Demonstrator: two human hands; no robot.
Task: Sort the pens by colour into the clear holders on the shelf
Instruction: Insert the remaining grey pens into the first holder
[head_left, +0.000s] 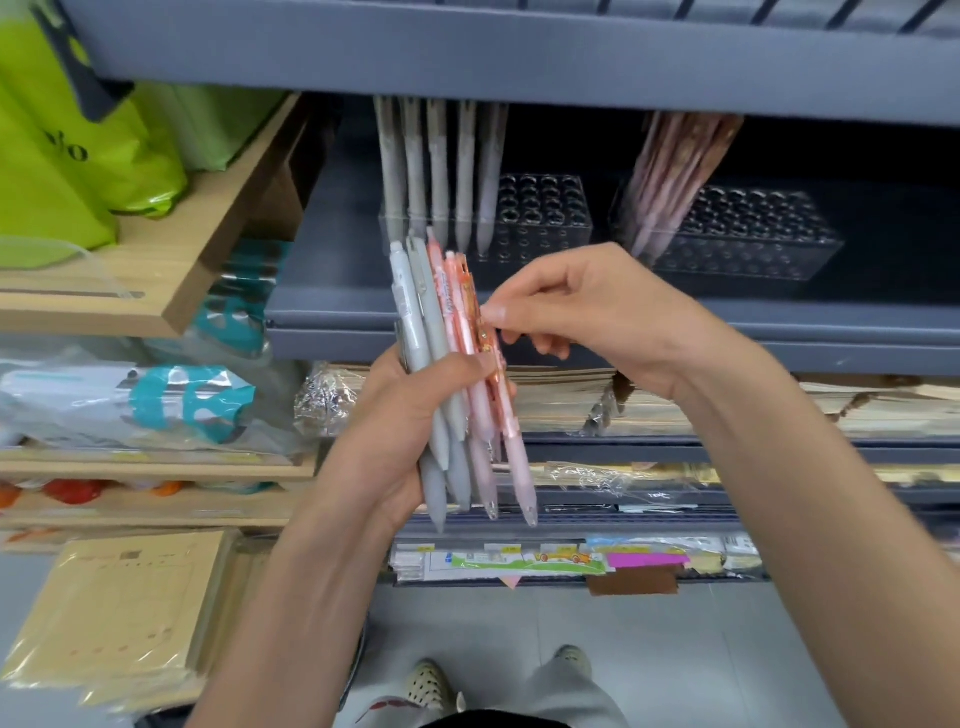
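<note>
Grey, pink pens (427, 317): smooth slim barrels — your left hand (395, 431) grips the bundle.
Right hand (587, 306): pinches one glossy pink pen (466, 296).

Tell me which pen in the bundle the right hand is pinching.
The rightmost pink pen, with the orange-printed clip. The right hand pinches it near the top; the grey pens lie farther left in the left hand.

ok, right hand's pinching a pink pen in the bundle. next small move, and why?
Probably slide that pink pen free of the bundle in the left hand and lift it toward the right-hand holder. The right hand pinches it, that holder has pinkish pens, and the left holder has grey ones.
</note>
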